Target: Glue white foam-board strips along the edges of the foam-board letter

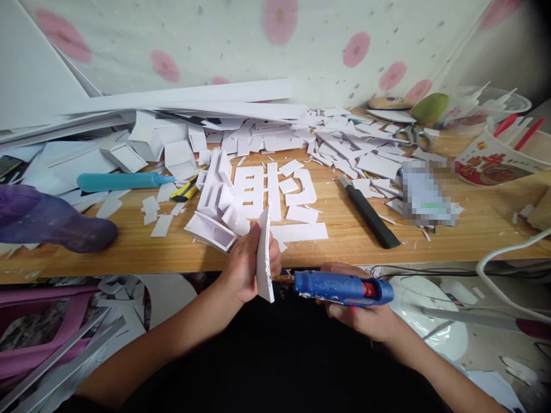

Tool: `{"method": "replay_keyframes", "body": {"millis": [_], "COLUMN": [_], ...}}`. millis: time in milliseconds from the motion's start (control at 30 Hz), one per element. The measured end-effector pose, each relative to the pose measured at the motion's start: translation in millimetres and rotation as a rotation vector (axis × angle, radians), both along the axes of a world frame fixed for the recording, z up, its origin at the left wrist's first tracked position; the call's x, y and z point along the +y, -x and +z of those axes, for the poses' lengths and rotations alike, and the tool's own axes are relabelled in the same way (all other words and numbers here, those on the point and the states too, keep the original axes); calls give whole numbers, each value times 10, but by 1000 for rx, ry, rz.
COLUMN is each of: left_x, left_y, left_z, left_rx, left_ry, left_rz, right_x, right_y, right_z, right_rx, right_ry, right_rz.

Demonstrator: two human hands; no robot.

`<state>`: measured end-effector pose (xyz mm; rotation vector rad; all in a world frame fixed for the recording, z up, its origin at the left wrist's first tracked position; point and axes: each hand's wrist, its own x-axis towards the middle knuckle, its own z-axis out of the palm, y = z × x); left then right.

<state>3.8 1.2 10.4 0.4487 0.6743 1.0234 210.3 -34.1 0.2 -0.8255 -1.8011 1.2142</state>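
My left hand [243, 267] grips a strip of white foam board [264, 258], held upright on edge just in front of the table. In my right hand [361, 318] is a blue hot glue gun [331, 287], its nozzle pointing left and at or very near the strip's lower right edge. Beyond my left hand, cut white letter-like shapes [252, 192] lie flat on the wood. Beside them stand small white box-like foam pieces [210, 229]. The fingers of my right hand are partly hidden behind the glue gun.
A black-handled cutter [372, 215] lies right of the shapes. A yellow-black knife [185, 189] and a teal bottle [123, 180] lie left, near a purple object [55, 218]. White scraps [275, 135], scissors [413, 137] and a paper bowl [495, 155] fill the back and right.
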Motion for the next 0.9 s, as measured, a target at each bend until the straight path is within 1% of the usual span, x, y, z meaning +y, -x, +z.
{"method": "replay_keyframes", "body": {"millis": [167, 300, 433, 700, 900], "left_x": [4, 3, -1, -10, -10], "left_y": [11, 18, 23, 20, 17], "left_z": [-3, -7, 0, 12, 16], "left_rx": [-21, -36, -40, -38, -44], "left_ry": [-3, -3, 0, -1, 3], "left_rz": [-21, -26, -24, -28, -30], "right_x": [-3, -1, -3, -9, -4], "right_y": [-6, 4, 11, -12, -13], "right_z": [21, 47, 75, 54, 76], "right_rx": [-39, -38, -17, -16, -5], "right_ry": [-1, 10, 11, -40, -18], "right_rz": [2, 49, 63, 95, 110]}}
